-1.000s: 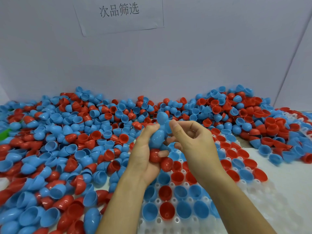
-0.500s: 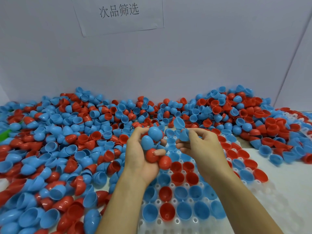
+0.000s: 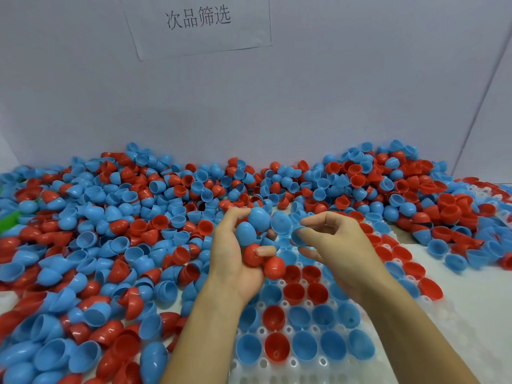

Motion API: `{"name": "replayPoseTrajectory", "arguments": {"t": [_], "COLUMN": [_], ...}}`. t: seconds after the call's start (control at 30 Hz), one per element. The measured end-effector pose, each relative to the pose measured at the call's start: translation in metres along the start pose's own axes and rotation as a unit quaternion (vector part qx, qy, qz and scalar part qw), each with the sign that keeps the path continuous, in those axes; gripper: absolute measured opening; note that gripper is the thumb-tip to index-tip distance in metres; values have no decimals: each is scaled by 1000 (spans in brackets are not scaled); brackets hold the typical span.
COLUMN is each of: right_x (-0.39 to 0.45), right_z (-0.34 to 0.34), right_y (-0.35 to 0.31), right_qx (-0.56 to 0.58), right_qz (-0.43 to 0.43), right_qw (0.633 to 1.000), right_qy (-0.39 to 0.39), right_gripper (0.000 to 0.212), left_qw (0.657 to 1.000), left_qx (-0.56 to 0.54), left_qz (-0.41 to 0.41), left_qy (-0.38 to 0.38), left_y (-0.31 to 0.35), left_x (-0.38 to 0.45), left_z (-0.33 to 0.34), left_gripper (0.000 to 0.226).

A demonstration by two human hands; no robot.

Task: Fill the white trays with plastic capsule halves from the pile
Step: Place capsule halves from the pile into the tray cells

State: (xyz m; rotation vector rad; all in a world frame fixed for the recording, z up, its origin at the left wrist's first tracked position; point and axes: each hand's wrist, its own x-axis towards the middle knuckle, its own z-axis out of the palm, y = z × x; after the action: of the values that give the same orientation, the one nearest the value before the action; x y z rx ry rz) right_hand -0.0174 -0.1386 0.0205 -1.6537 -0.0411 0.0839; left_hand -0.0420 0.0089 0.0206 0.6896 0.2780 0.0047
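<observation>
A big pile of red and blue capsule halves (image 3: 116,239) covers the table to the left and along the back. A white tray (image 3: 388,364) lies in front of me, many of its cups holding halves open side up. Above the tray's far end, my left hand (image 3: 235,261) grips a bunch of several halves, blue ones on top (image 3: 257,220) and red ones below (image 3: 273,267). My right hand (image 3: 340,245) is just to its right and pinches a single blue half (image 3: 297,235) between thumb and fingertips.
A grey wall with a paper sign (image 3: 198,19) closes the back. More trays partly buried under halves lie at the far right (image 3: 482,195). A green object (image 3: 11,217) pokes out at the left edge. A bare white surface (image 3: 471,300) lies right of the tray.
My right hand has drawn away to the right from the left hand, carrying one blue half. The left hand keeps its bunch and has barely moved.
</observation>
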Motion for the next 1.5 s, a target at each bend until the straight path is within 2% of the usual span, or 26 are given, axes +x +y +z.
{"name": "replayPoseTrajectory", "arguments": {"t": [0.17,0.3,0.4,0.5,0.6,0.73,0.87,0.97,1.07,1.13,1.3,1.4,1.5], "right_x": [-3,-7,-9,-12,-12,-8,-10,-12,-16,-20,-43,-57,-63], "right_z": [6,9,11,12,12,11,1,-11,-33,-51,-89,-98,-91], "right_y": [1,0,-1,0,0,2,-1,-13,-29,-36,-33,-23,-11], "right_qx": [-47,-107,-97,-120,-165,-205,-188,-184,-226,-297,-496,-569,-609], "right_qz": [-58,-104,-125,-168,-225,-228,-215,-207,-208,-199,-128,-63,-15], "right_qw": [997,989,987,978,960,952,958,961,952,934,857,813,780], "right_qy": [7,10,8,11,4,-1,-11,-4,-1,-17,-61,-108,-143], "right_gripper": [7,18,7,33,35,30,26,26,17,10,6,15,7], "left_qw": [1000,999,999,999,999,999,999,999,999,999,999,999,999], "left_qx": [-7,-25,-30,-33,-34,-28,-18,-21,-24,-23,-17,-16,-16], "left_qz": [10,16,13,6,2,6,9,15,20,24,24,24,25], "left_qy": [-8,-12,-14,-22,-27,-25,-26,-25,-28,-26,-20,-23,-26], "left_y": [-1,-1,-1,0,0,0,1,2,3,3,3,2,1], "left_x": [0,-1,-1,-1,-2,-1,0,0,-1,-1,-1,-1,-1], "left_z": [0,0,0,0,0,0,-2,-2,-2,-2,-1,-1,0], "left_gripper": [13,14,21,30,30,30,18,18,15,16,14,14,15]}}
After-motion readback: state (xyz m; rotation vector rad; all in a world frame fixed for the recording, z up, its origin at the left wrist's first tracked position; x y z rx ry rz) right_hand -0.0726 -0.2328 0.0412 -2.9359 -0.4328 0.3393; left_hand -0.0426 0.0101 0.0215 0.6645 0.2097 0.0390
